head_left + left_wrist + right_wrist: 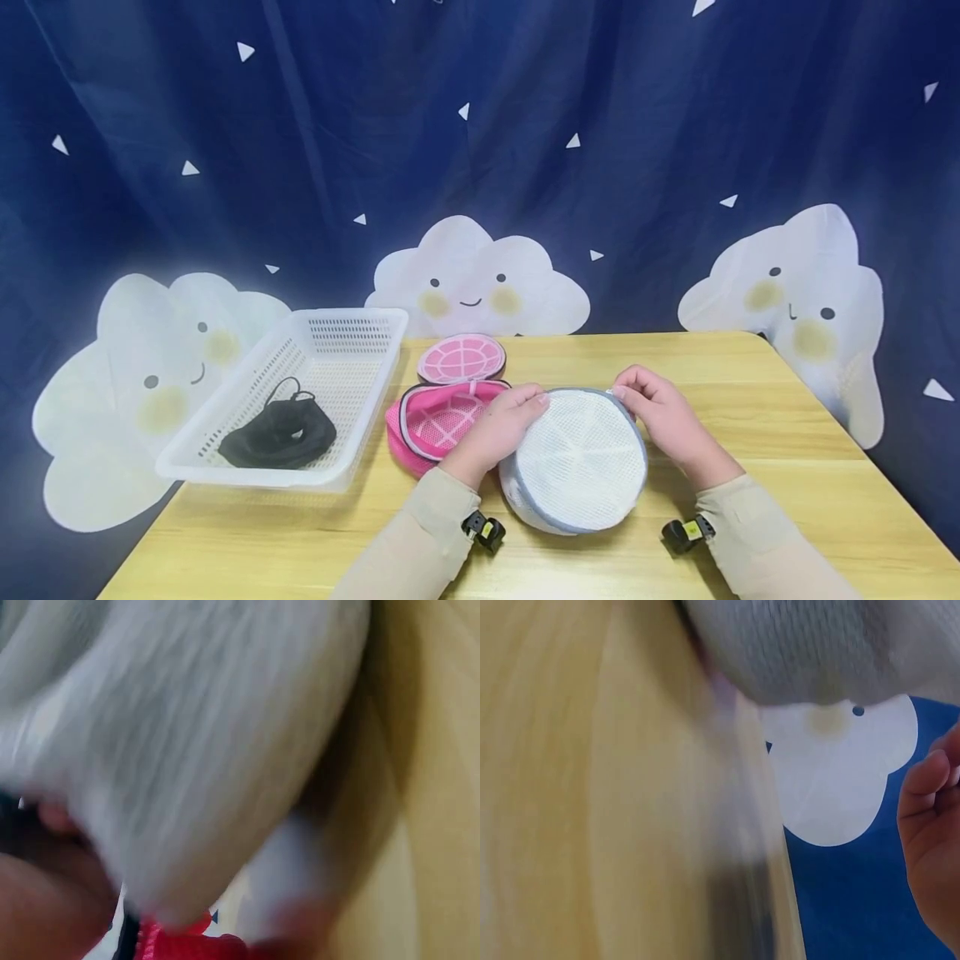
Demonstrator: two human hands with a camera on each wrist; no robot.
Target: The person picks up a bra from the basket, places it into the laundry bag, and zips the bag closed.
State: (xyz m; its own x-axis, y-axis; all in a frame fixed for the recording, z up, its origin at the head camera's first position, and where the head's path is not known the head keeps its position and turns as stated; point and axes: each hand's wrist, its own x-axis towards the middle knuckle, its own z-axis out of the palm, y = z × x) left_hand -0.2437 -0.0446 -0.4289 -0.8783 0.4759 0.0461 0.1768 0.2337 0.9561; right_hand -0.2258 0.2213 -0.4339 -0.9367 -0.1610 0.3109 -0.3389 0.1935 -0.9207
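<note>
A round white mesh laundry bag (585, 462) with grey-blue trim stands on the table, its flat top facing up. My left hand (495, 429) grips its upper left rim, thumb on top. At the upper right rim my right hand (666, 417) pinches the edge near the zipper between thumb and curled fingers; whether it holds the zipper pull is too small to tell. In the left wrist view the white bag (195, 750) fills the middle, blurred. The right wrist view catches the bag (802, 652) at the top and my right hand (937, 840) at the right edge.
A pink mesh laundry bag (405, 446) lies left of the white one, its round lid (461, 360) flipped back. Further left is a white plastic basket (255, 477) with a black cloth item with cords (281, 437) inside. A dark blue curtain (525, 183) hangs behind the table (817, 500).
</note>
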